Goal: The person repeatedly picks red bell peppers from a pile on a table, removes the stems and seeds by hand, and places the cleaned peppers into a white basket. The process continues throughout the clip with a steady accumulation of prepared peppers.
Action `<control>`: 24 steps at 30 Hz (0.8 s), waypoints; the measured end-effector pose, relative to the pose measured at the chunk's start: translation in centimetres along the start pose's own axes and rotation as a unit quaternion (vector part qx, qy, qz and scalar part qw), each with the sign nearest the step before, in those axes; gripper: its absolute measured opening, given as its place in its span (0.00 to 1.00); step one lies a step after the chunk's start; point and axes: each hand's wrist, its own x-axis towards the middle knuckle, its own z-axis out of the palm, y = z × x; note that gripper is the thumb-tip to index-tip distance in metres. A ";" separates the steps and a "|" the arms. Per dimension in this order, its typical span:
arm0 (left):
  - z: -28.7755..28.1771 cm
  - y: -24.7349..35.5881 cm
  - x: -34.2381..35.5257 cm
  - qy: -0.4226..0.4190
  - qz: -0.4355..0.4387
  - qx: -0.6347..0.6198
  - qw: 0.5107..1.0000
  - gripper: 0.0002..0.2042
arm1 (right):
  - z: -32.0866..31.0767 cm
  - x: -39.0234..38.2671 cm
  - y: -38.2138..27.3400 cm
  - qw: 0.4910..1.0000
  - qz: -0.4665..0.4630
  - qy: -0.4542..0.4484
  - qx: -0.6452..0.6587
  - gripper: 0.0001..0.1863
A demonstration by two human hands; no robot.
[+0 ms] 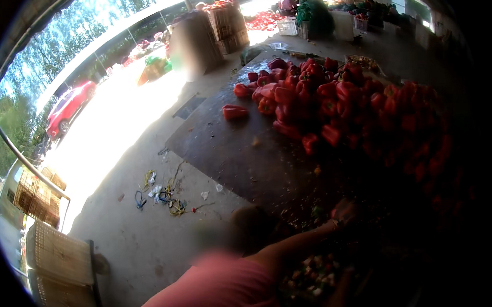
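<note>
Neither my left hand nor my right hand can be made out; the lower right of the view is almost black. A large heap of red bell peppers (337,97) covers the far and right side of a dark, wet-looking tabletop (224,149). One pepper (235,111) lies apart at the heap's left. At the near side, a co-worker's hand (344,210) reaches over dark scraps on the table. Below that arm sits a pile of pale and red cut bits (314,274). Beside it, a dim skin-toned shape (340,292) shows, and whose it is I cannot tell.
The co-worker in a pink top (213,289) leans in close at the lower left. Tangled cords and scraps (168,198) litter the floor. Plastic crates (58,255) stand at the left edge, more crates (226,25) at the back. A red car (71,109) is parked outside.
</note>
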 end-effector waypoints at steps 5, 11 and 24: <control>-0.4 1.8 3.9 -0.098 -0.016 0.058 0.993 0.18 | -0.3 0.1 0.4 1.000 0.003 0.019 -0.011 0.22; 0.8 3.3 5.7 -0.118 0.019 0.099 0.988 0.19 | -2.3 -1.1 1.2 0.998 0.015 0.061 -0.030 0.21; -1.9 1.0 6.0 -0.045 -0.033 0.113 0.992 0.18 | 1.5 1.7 1.8 0.981 0.027 0.157 -0.107 0.19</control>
